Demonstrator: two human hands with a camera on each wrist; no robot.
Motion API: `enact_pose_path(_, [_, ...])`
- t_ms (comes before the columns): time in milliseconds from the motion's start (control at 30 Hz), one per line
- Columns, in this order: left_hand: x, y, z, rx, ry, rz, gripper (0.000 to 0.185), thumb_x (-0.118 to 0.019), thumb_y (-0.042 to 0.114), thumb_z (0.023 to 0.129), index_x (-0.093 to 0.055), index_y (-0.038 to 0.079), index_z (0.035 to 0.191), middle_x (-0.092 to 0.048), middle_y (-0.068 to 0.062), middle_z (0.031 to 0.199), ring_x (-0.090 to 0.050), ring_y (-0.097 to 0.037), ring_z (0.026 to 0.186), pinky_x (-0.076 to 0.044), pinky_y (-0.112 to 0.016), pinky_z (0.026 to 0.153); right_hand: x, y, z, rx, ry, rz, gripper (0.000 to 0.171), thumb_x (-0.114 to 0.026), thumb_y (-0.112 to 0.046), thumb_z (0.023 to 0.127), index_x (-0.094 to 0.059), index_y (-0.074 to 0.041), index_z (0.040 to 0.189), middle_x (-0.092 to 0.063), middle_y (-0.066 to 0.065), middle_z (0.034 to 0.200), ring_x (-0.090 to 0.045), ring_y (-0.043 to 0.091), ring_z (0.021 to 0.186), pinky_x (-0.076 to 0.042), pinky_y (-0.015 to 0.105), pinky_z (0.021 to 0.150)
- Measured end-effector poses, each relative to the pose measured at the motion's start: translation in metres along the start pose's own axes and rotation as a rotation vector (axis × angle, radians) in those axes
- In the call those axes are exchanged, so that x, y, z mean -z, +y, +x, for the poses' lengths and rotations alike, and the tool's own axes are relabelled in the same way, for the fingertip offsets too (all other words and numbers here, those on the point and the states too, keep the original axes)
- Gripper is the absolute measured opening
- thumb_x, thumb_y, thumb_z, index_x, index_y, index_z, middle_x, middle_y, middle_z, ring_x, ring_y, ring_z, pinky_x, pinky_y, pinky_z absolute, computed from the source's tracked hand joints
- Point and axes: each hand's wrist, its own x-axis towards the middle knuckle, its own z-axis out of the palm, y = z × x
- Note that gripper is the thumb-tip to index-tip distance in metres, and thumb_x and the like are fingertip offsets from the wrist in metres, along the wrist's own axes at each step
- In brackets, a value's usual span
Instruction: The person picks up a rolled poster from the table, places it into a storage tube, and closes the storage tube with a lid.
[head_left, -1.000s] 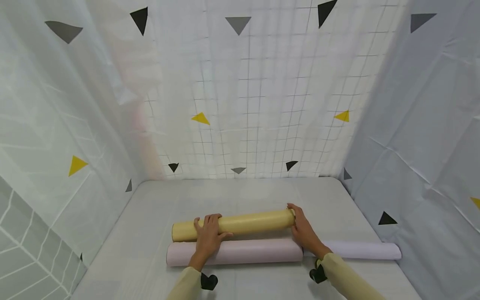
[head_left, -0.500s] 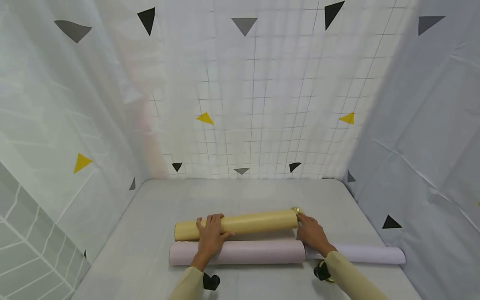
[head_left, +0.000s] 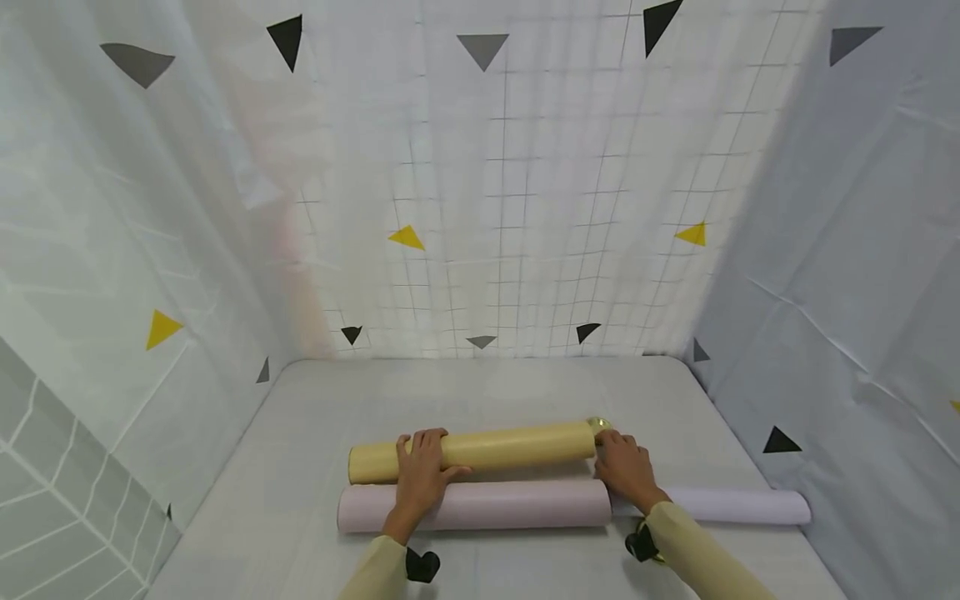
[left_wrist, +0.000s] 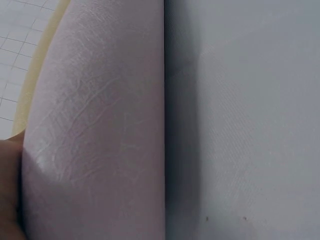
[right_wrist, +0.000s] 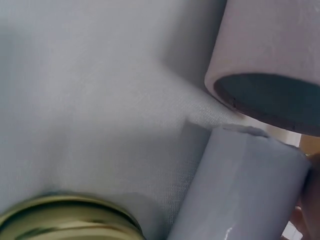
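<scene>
My left hand [head_left: 422,479] lies over the left part of a yellow cardboard tube [head_left: 517,446], its fingers bent across the top and the thumb along the near side. At the tube's right end, my right hand [head_left: 628,471] has curled fingers at a round gold cap [head_left: 598,425], which sits at the tube's mouth; the hand partly hides it. Just in front lies a pink tube [head_left: 525,504]. The right wrist view shows its open, hollow end [right_wrist: 275,100] and a pale lavender roll [right_wrist: 245,190] beside it.
Under the right wrist, a second gold cap [right_wrist: 75,220] rests on the white table [head_left: 480,575]. The lavender roll reaches to the table's right side. White sheets [head_left: 495,208] with triangle marks stand around the back and sides.
My right hand has moved slightly right and toward me from the yellow tube's end, and the gold cap now shows there. The left hand keeps its place on the tube.
</scene>
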Motion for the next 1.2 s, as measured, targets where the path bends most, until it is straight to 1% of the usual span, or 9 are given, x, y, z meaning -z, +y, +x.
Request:
enact_pose_path(133, [0.000, -0.001, -0.001, 0.001, -0.001, -0.007, 0.077, -0.079, 0.057, 0.075, -0.060, 0.007, 0.132, -0.067, -0.010, 0.131, -0.058, -0.031, 0.124, -0.030, -0.059, 0.113, 0.002, 0.001, 0.000, -0.031, 0.059, -0.017, 0.033, -0.064, -0.013, 0.093, -0.059, 0.005, 0.120, -0.062, 0.026, 0.128, -0.057, 0.051, 0.119, -0.049, 0.068, 0.090])
enact_pose_path(233, [0.000, -0.001, -0.001, 0.000, 0.000, -0.008, 0.077, -0.079, 0.057, 0.075, -0.060, 0.007, 0.131, -0.067, -0.010, 0.130, -0.058, -0.031, 0.123, -0.031, -0.059, 0.112, 0.001, 0.006, -0.001, -0.057, 0.082, 0.003, 0.029, -0.069, -0.014, 0.093, -0.057, 0.006, 0.111, -0.064, 0.025, 0.115, -0.063, 0.048, 0.104, -0.053, 0.063, 0.079])
enact_pose_path(367, [0.000, 0.000, -0.002, 0.009, -0.005, -0.019, 0.078, -0.080, 0.057, 0.075, -0.060, 0.007, 0.132, -0.067, -0.010, 0.131, -0.058, -0.031, 0.125, -0.030, -0.059, 0.114, 0.002, 0.011, -0.003, -0.075, 0.075, 0.026, 0.025, -0.074, -0.017, 0.090, -0.055, 0.000, 0.093, -0.064, 0.015, 0.087, -0.063, 0.033, 0.077, -0.051, 0.050, 0.064])
enact_pose_path(467, [-0.001, -0.001, -0.001, 0.015, -0.006, -0.026, 0.078, -0.079, 0.057, 0.075, -0.060, 0.008, 0.133, -0.067, -0.010, 0.132, -0.058, -0.031, 0.126, -0.027, -0.060, 0.117, 0.003, 0.012, -0.004, -0.071, 0.077, 0.026, 0.026, -0.076, -0.020, 0.088, -0.057, -0.001, 0.089, -0.065, 0.012, 0.079, -0.061, 0.027, 0.070, -0.049, 0.047, 0.061])
enact_pose_path(633, [-0.001, -0.001, 0.000, 0.011, 0.010, -0.023, 0.078, -0.079, 0.057, 0.075, -0.060, 0.008, 0.132, -0.067, -0.009, 0.132, -0.058, -0.030, 0.126, -0.026, -0.062, 0.118, 0.002, 0.012, -0.004, -0.072, 0.106, 0.062, 0.040, -0.078, -0.021, 0.086, -0.059, 0.000, 0.115, -0.067, 0.026, 0.107, -0.064, 0.040, 0.089, -0.052, 0.054, 0.069])
enact_pose_path(733, [0.000, -0.001, 0.000, 0.012, 0.013, -0.026, 0.078, -0.080, 0.057, 0.074, -0.060, 0.008, 0.132, -0.067, -0.009, 0.132, -0.058, -0.030, 0.126, -0.025, -0.062, 0.116, 0.001, 0.012, -0.002, -0.052, 0.113, 0.100, 0.060, -0.080, -0.018, 0.084, -0.053, -0.004, 0.136, -0.057, 0.032, 0.127, -0.064, 0.047, 0.099, -0.054, 0.058, 0.071])
enact_pose_path(800, [0.000, -0.001, 0.000, 0.014, 0.013, -0.018, 0.078, -0.079, 0.057, 0.074, -0.060, 0.008, 0.132, -0.067, -0.008, 0.132, -0.058, -0.029, 0.126, -0.025, -0.062, 0.115, 0.000, 0.014, -0.001, -0.034, 0.105, 0.118, 0.067, -0.081, -0.017, 0.084, -0.050, -0.004, 0.142, -0.049, 0.033, 0.132, -0.064, 0.047, 0.097, -0.055, 0.056, 0.069])
enact_pose_path(1000, [0.000, -0.001, 0.000, 0.011, 0.016, 0.004, 0.078, -0.079, 0.058, 0.074, -0.061, 0.009, 0.132, -0.067, -0.007, 0.132, -0.058, -0.028, 0.126, -0.027, -0.061, 0.113, -0.002, 0.020, 0.002, -0.012, 0.112, 0.204, 0.064, -0.080, -0.013, 0.081, -0.049, 0.002, 0.136, -0.039, 0.031, 0.127, -0.065, 0.045, 0.085, -0.053, 0.051, 0.063])
enact_pose_path(1200, [0.000, 0.000, -0.001, 0.015, 0.017, -0.004, 0.078, -0.080, 0.056, 0.074, -0.061, 0.008, 0.131, -0.067, -0.008, 0.131, -0.058, -0.029, 0.125, -0.026, -0.062, 0.113, 0.001, 0.020, 0.000, -0.016, 0.107, 0.287, 0.056, -0.077, -0.010, 0.085, -0.047, 0.001, 0.131, -0.038, 0.029, 0.122, -0.064, 0.044, 0.084, -0.053, 0.054, 0.068])
